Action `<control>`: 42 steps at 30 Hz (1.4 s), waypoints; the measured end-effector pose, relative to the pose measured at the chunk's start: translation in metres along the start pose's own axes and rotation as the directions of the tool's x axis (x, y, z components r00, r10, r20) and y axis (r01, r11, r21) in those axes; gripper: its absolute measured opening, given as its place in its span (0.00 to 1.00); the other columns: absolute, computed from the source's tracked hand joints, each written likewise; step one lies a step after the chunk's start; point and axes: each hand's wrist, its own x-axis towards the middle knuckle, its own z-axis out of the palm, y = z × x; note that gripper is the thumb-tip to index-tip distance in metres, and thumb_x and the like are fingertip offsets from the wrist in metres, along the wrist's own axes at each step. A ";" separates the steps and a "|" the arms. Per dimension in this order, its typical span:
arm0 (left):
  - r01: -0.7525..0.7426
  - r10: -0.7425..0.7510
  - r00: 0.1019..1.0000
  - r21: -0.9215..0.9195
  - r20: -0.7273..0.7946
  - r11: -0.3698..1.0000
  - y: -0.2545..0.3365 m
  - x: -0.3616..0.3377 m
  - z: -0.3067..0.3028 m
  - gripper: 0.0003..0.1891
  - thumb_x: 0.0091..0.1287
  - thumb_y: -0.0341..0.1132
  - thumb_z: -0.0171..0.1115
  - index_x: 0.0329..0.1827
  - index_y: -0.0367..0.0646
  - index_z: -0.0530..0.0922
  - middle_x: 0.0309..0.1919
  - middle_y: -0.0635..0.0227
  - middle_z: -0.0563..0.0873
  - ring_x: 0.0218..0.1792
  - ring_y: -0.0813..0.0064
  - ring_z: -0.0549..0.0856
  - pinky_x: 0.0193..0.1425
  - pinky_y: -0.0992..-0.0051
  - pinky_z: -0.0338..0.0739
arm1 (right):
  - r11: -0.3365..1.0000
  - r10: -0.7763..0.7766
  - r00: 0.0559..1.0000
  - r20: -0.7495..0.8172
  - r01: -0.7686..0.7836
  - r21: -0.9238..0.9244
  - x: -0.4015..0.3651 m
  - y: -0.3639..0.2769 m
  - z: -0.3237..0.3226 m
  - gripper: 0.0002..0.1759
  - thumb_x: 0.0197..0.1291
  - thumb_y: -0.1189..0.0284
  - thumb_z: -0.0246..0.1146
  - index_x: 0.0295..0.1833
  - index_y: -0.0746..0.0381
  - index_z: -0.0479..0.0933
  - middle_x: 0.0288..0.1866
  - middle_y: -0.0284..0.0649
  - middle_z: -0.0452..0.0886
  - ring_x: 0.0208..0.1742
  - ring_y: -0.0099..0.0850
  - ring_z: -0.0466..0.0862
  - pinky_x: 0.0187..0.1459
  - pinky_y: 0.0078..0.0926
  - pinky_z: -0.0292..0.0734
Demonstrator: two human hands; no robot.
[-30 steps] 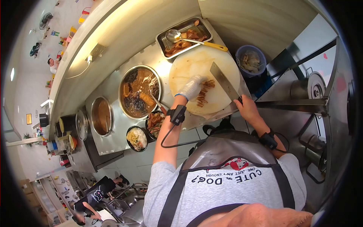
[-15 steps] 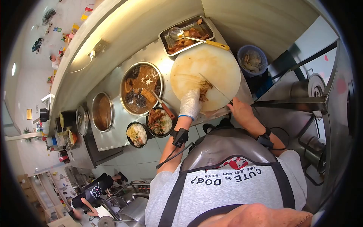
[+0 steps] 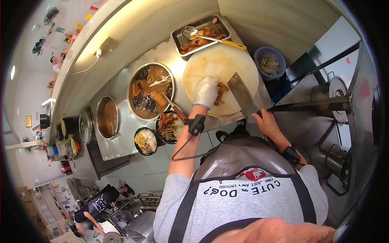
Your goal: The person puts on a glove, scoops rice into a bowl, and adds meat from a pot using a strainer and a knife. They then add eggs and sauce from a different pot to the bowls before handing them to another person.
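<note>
My left hand (image 3: 206, 92), in a clear plastic glove, rests on the round white cutting board (image 3: 239, 65). Its fingers look curled, and whatever lies under them is hidden. Right beside it is a small pile of sliced brown meat (image 3: 220, 95). My right hand (image 3: 267, 122) is closed around the handle of a cleaver (image 3: 243, 95), whose broad blade lies over the board's right part, apart from the meat. By my left forearm are two black bowls: one holds rice, meat and greens (image 3: 170, 127), the other rice and a yellow topping (image 3: 145, 141).
Behind the board stands a metal tray (image 3: 175, 40) of braised meat with a yellow-handled ladle (image 3: 221, 39). Left are a large pot of brown stew (image 3: 150, 92) and a smaller pot (image 3: 108, 117). A blue bin (image 3: 279, 71) is at right. Another person (image 3: 95, 206) works at lower left.
The cleaver has turned from edge-on at the meat to broadside and shifted right. My left hand has moved slightly up and left, showing more of the meat.
</note>
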 end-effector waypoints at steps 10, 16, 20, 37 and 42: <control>0.115 -0.104 0.985 -0.078 0.135 0.990 -0.006 0.020 -0.006 0.06 0.56 0.28 0.59 0.33 0.42 0.84 0.34 0.53 0.85 0.40 0.53 0.84 0.46 0.59 0.79 | 0.988 0.019 0.998 -0.054 -0.010 0.154 -0.020 0.020 0.016 0.21 0.67 0.59 0.63 0.42 0.70 0.71 0.35 0.60 0.82 0.40 0.60 0.82 0.39 0.48 0.75; -0.111 0.089 0.964 0.076 0.252 0.991 0.019 -0.006 -0.017 0.13 0.57 0.26 0.60 0.45 0.43 0.84 0.34 0.55 0.85 0.39 0.53 0.84 0.46 0.59 0.79 | 0.948 0.188 0.981 0.037 -0.192 0.253 -0.032 0.015 0.017 0.21 0.68 0.58 0.63 0.39 0.68 0.71 0.23 0.45 0.80 0.21 0.37 0.81 0.27 0.37 0.75; 0.085 -0.054 0.984 -0.186 0.168 0.979 0.025 -0.020 -0.023 0.14 0.59 0.27 0.60 0.49 0.40 0.82 0.37 0.53 0.85 0.41 0.52 0.84 0.49 0.59 0.78 | 0.937 0.201 0.978 0.051 -0.207 0.282 -0.035 0.006 0.012 0.21 0.68 0.59 0.63 0.39 0.68 0.70 0.23 0.45 0.80 0.21 0.36 0.81 0.27 0.36 0.75; 0.262 -0.263 0.964 0.029 0.033 0.965 0.061 -0.054 -0.023 0.23 0.58 0.36 0.66 0.55 0.35 0.77 0.52 0.49 0.81 0.51 0.48 0.80 0.56 0.55 0.75 | 0.984 -0.099 0.983 -0.152 0.074 -0.160 -0.024 -0.007 0.027 0.20 0.68 0.58 0.61 0.41 0.68 0.69 0.30 0.61 0.80 0.36 0.62 0.80 0.36 0.55 0.74; 0.158 -0.156 0.987 0.075 -0.041 0.985 0.055 -0.048 -0.013 0.23 0.58 0.38 0.67 0.54 0.36 0.77 0.49 0.50 0.82 0.48 0.50 0.81 0.53 0.57 0.76 | 0.985 -0.109 0.987 -0.116 0.092 -0.143 -0.019 -0.013 0.020 0.19 0.68 0.59 0.61 0.41 0.67 0.69 0.32 0.63 0.80 0.37 0.64 0.79 0.37 0.56 0.74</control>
